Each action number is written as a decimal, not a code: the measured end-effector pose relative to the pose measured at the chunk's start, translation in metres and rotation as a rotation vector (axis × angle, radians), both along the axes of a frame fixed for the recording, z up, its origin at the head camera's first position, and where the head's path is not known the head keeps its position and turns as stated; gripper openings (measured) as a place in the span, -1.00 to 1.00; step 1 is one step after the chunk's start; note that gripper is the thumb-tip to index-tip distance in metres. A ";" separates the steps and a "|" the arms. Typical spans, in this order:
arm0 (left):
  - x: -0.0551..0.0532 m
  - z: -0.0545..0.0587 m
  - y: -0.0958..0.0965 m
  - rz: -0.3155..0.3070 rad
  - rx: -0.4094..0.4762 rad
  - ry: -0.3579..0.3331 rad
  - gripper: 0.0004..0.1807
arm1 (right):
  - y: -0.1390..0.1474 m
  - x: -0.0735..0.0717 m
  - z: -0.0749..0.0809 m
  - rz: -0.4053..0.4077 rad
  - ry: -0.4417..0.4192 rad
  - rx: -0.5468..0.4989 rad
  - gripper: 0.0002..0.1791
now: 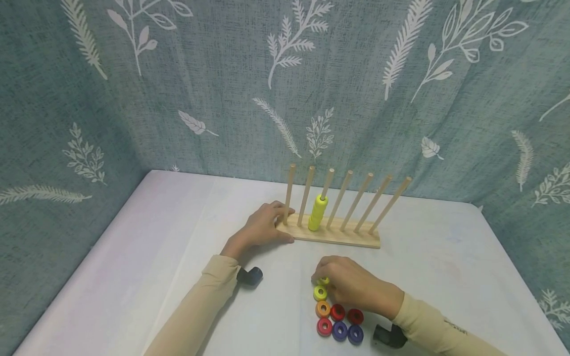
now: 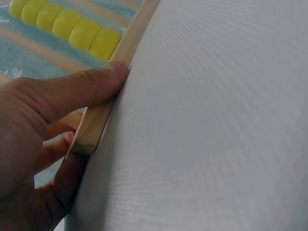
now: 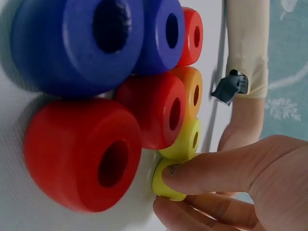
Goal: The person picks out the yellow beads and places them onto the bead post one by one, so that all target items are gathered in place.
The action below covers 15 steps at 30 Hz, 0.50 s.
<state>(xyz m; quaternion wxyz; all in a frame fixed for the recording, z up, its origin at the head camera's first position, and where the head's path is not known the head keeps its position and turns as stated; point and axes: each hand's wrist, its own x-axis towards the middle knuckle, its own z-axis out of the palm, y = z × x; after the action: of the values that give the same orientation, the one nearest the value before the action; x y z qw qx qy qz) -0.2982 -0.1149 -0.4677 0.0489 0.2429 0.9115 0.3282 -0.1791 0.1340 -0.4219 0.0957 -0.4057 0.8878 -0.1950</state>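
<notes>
A wooden peg rack (image 1: 334,237) stands toward the back of the table, its upright pegs in a row. My left hand (image 1: 262,225) grips the rack's left end, thumb along the front edge and fingers behind. Yellow beads (image 1: 317,215) are stacked on the third peg from the left. Nearer the front, my right hand (image 1: 356,284) pinches a yellow bead (image 3: 167,188) between thumb and fingers, low at the table. Right beside it lies another yellow bead (image 1: 319,298), touching or nearly touching the pinched one in the right wrist view.
Below the right hand lie an orange bead (image 1: 322,315), several red beads (image 3: 72,154) and two blue-purple beads (image 3: 48,53), clustered on the white tabletop (image 1: 213,207). A patterned green curtain (image 1: 222,99) hangs behind the table. Dark wrist cameras sit at both cuffs.
</notes>
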 end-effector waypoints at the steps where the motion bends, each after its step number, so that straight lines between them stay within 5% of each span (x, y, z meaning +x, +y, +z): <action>1: 0.000 0.000 0.000 0.001 -0.001 0.000 -0.21 | 0.000 0.000 0.000 0.000 0.001 -0.002 -0.67; 15: 0.000 0.000 0.001 0.006 -0.003 -0.005 -0.20 | 0.004 0.002 0.002 -0.010 0.006 0.001 -0.71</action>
<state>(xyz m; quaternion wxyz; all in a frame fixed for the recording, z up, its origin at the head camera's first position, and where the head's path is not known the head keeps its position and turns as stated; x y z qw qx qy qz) -0.2985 -0.1141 -0.4681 0.0507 0.2395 0.9126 0.3275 -0.1773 0.1377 -0.4196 0.0923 -0.4019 0.8902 -0.1939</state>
